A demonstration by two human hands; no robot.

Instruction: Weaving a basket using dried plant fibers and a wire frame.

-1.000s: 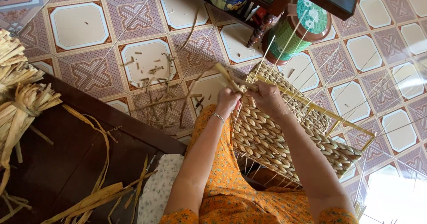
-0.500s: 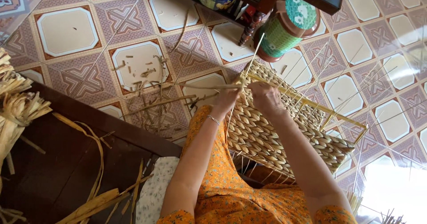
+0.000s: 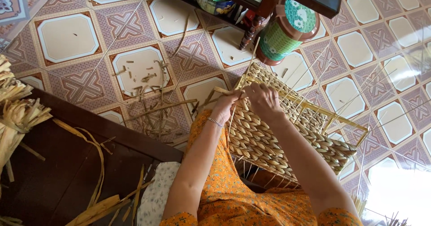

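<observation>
Left hand (image 3: 226,108): curled shut on a flat straw strand (image 3: 221,91) at the near-left corner of the woven panel (image 3: 274,136); fingertips hidden under the knuckles. Thin bracelet (image 3: 215,122) on the wrist.
Right hand (image 3: 262,99): just beside the left, almost touching it, fingers bent and pinching at the same strand on the panel's top edge; the exact grip is hidden by the back of the hand.
Woven panel: plaited straw on a pale yellow wire frame (image 3: 345,120), lying under both hands and running away to the right; its near edge is covered by the forearms, the underside is not seen.
Loose spokes (image 3: 314,80): thin stalks sticking out past the frame beyond the right hand; too fine to count.
Lap: orange patterned clothing (image 3: 233,194) below the hands, cut off by the bottom edge.
Floor (image 3: 67,37): patterned tiles beyond and left of the hands, with short straw scraps (image 3: 148,80) scattered just left of the left hand.
Dark wooden platform (image 3: 54,163): well left of the left hand, with long straw strips (image 3: 96,154) on it.
Straw bundles (image 3: 18,118): far left, cut off by the picture edge.
Green patterned jar (image 3: 283,33): beyond the right hand, beside a dark furniture leg (image 3: 249,30); its top is partly hidden by the furniture above.
Lower right: glare washes out the floor.
</observation>
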